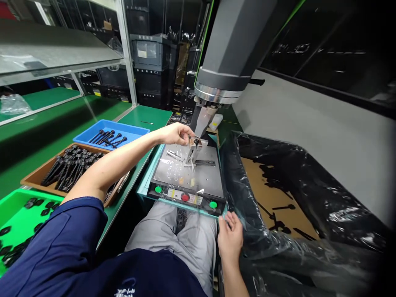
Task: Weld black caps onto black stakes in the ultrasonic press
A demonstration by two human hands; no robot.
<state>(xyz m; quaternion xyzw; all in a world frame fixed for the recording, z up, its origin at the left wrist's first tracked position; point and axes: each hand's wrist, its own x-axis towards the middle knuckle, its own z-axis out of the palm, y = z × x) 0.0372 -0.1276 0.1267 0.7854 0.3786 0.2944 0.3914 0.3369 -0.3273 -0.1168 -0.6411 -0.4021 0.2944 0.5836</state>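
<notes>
My left hand (177, 134) reaches across to the top of an upright metal fixture (194, 150). Its fingers are bent in a pinch at the fixture's upper left; what lies between them is too small to make out. The fixture stands on a grey metal machine plate (167, 171), below the dark press head (221, 82). Low at the machine's front right corner is my right hand (230, 237), palm up, with fingers loosely curled and thumb apart. Nothing shows in it. Nearby on the front panel are a green button (213, 204) and a red button (185, 197).
On the left bench are a blue tray (102, 123) and a brown tray (34, 176) of long black parts, plus a green tray (18, 206) of small black pieces. At right stands a box lined with black plastic (247, 194), with black parts on cardboard inside.
</notes>
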